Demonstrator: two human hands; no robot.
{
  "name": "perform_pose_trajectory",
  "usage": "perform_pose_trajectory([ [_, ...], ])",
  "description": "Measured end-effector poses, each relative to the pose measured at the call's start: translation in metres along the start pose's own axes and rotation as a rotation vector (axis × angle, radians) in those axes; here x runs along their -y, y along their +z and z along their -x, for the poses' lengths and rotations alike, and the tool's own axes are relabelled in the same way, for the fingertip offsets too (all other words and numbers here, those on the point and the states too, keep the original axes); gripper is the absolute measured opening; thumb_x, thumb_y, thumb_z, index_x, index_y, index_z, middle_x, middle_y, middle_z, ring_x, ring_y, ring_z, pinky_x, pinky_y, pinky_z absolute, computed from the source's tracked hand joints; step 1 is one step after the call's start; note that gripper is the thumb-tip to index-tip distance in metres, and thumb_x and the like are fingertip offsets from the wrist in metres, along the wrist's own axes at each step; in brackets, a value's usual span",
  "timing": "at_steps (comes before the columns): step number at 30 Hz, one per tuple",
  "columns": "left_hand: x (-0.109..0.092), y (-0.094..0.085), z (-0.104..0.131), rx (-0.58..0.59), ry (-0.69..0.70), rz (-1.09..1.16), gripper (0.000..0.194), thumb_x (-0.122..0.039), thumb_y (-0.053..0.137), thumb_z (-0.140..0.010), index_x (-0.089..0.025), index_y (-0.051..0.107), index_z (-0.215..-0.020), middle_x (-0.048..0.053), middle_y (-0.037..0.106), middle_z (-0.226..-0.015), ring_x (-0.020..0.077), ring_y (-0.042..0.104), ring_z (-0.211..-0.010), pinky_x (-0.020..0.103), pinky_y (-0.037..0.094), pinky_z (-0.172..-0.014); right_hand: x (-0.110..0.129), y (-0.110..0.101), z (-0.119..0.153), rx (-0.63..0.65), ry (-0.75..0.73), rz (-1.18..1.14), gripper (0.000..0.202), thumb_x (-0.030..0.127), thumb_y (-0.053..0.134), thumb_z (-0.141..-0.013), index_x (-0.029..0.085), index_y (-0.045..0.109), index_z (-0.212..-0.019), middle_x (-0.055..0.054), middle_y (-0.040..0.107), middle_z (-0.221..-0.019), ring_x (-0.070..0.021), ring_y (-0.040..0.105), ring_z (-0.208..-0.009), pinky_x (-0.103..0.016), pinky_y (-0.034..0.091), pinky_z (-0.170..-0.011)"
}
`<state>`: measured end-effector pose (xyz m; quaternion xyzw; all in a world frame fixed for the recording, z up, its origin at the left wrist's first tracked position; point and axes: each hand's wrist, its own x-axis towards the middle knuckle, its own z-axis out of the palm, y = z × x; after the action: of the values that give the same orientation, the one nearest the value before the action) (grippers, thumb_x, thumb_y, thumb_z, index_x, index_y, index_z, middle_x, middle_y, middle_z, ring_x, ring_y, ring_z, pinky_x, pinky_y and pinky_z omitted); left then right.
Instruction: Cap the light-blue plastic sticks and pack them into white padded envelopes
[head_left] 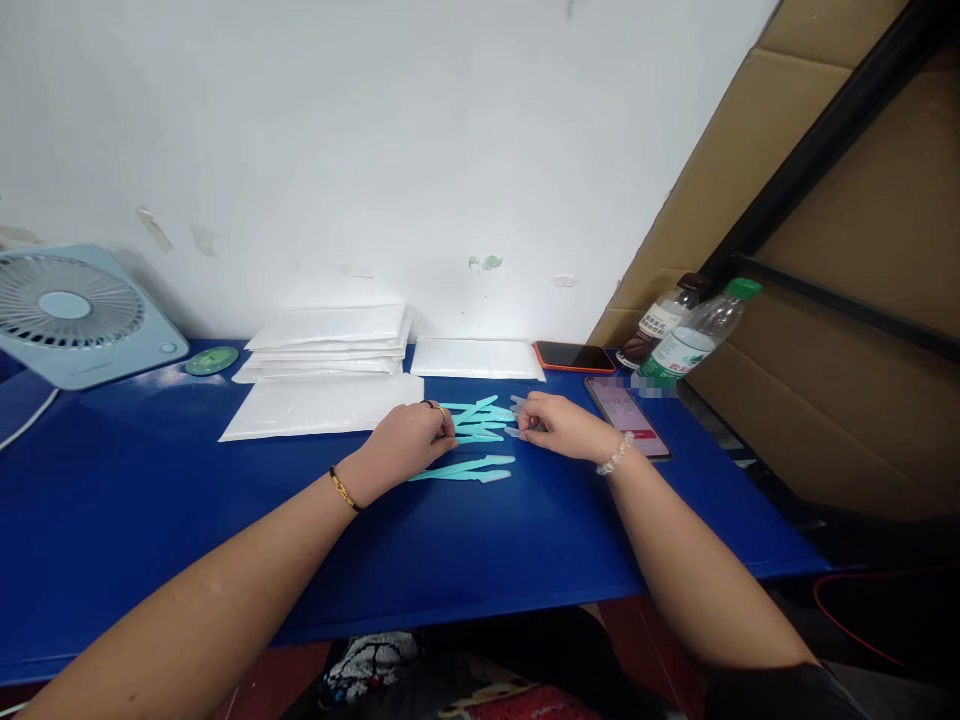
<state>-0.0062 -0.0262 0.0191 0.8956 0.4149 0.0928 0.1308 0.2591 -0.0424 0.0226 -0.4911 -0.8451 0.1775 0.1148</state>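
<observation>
Several thin turquoise sticks with pale tapered ends, which look like eyebrow razors (480, 410), lie crossed in a loose heap on the table. My left hand (411, 440) is closed at the heap's left side, fingertips pinched on the razors' handle ends. Just below, two more turquoise razors (480, 469) cross one another, their left ends partly under that hand. At the heap's right, my right hand (556, 425) is closed, with small translucent pieces (514, 432) like blade covers poking out from its fingers. Its fingertips partly hide what they pinch.
White padded mailers (322, 345) are stacked behind my left hand; one white mailer (315, 408) lies in front, another white packet (480, 358) by the wall. A fan (82, 310), green disc (212, 361), orange-edged phone (576, 357), second phone (626, 415) and two bottles (679, 350) stand around.
</observation>
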Motion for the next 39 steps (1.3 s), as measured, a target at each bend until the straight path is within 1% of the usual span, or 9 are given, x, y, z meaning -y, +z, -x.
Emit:
perform_pose_trajectory([
  [5,0.002,0.001,-0.001,-0.003,-0.010,0.007,0.018,-0.032,0.054,-0.082,-0.020,0.066,-0.078,0.003,0.065,-0.080,0.0167,0.058,-0.071,0.028,0.041,-0.065,0.004,-0.003,0.003,-0.021,-0.032,-0.089,0.004,0.021,0.063,-0.080,0.017,0.063,-0.078,-0.001,0.054,-0.079,-0.0113,0.050,-0.068,-0.023,0.038,-0.062],
  [14,-0.005,0.001,-0.002,-0.007,-0.001,0.024,0.017,-0.031,0.055,-0.081,-0.020,0.066,-0.074,0.002,0.066,-0.077,0.0162,0.057,-0.069,0.028,0.039,-0.062,0.016,0.004,-0.002,-0.029,-0.101,-0.129,0.003,0.018,0.064,-0.079,0.016,0.063,-0.078,-0.001,0.053,-0.078,-0.0102,0.049,-0.067,-0.022,0.038,-0.060],
  [21,-0.016,0.001,0.002,0.034,0.036,0.076,0.014,-0.029,0.058,-0.080,-0.020,0.066,-0.073,0.001,0.064,-0.072,0.0156,0.057,-0.068,0.026,0.036,-0.058,0.027,0.001,0.001,0.046,-0.139,-0.126,0.003,0.012,0.062,-0.076,0.015,0.062,-0.076,0.000,0.054,-0.076,-0.0092,0.047,-0.064,-0.021,0.037,-0.058],
  [26,-0.016,0.003,0.003,0.037,0.061,0.093,0.012,-0.029,0.059,-0.080,-0.021,0.065,-0.073,-0.001,0.063,-0.068,0.0145,0.056,-0.067,0.026,0.035,-0.057,0.030,0.000,0.002,0.081,-0.151,-0.144,0.002,0.015,0.063,-0.077,0.016,0.064,-0.076,-0.001,0.056,-0.076,-0.0098,0.048,-0.064,-0.021,0.038,-0.058],
  [29,-0.012,0.002,0.003,0.046,0.056,0.105,0.018,-0.038,0.060,-0.081,-0.021,0.065,-0.077,-0.001,0.063,-0.071,0.0148,0.056,-0.066,0.026,0.036,-0.057,0.022,-0.008,0.005,0.039,-0.116,-0.166,0.005,0.019,0.062,-0.079,0.016,0.066,-0.078,-0.002,0.058,-0.077,-0.0111,0.052,-0.067,-0.022,0.039,-0.059],
  [31,-0.008,0.003,0.001,-0.015,0.041,0.062,0.022,-0.041,0.057,-0.083,-0.021,0.066,-0.085,0.000,0.063,-0.078,0.0154,0.057,-0.067,0.027,0.037,-0.058,0.012,-0.017,0.010,-0.066,-0.046,-0.137,0.007,0.019,0.059,-0.081,0.017,0.066,-0.080,-0.003,0.060,-0.080,-0.0121,0.054,-0.069,-0.023,0.040,-0.061],
  [33,-0.002,0.005,-0.001,-0.098,0.031,-0.022,0.022,-0.037,0.054,-0.086,-0.020,0.065,-0.094,0.003,0.063,-0.087,0.0167,0.058,-0.072,0.029,0.040,-0.063,0.000,-0.026,0.015,-0.146,0.043,-0.062,0.009,0.016,0.058,-0.080,0.017,0.066,-0.082,-0.003,0.061,-0.081,-0.0125,0.055,-0.069,-0.023,0.040,-0.062],
  [35,0.002,0.007,-0.003,-0.135,0.027,-0.098,0.020,-0.032,0.053,-0.087,-0.019,0.065,-0.097,0.005,0.063,-0.093,0.0180,0.059,-0.076,0.030,0.041,-0.067,-0.009,-0.030,0.019,-0.148,0.097,0.018,0.009,0.015,0.060,-0.077,0.018,0.067,-0.082,-0.002,0.062,-0.080,-0.0133,0.055,-0.069,-0.023,0.040,-0.063],
  [39,0.007,0.010,-0.007,-0.112,0.014,-0.142,0.016,-0.029,0.053,-0.086,-0.018,0.064,-0.092,0.005,0.063,-0.091,0.0185,0.059,-0.078,0.030,0.042,-0.068,-0.015,-0.025,0.015,-0.065,0.094,0.093,0.014,0.013,0.061,-0.075,0.019,0.067,-0.086,-0.003,0.061,-0.083,-0.0144,0.055,-0.072,-0.023,0.038,-0.064],
])
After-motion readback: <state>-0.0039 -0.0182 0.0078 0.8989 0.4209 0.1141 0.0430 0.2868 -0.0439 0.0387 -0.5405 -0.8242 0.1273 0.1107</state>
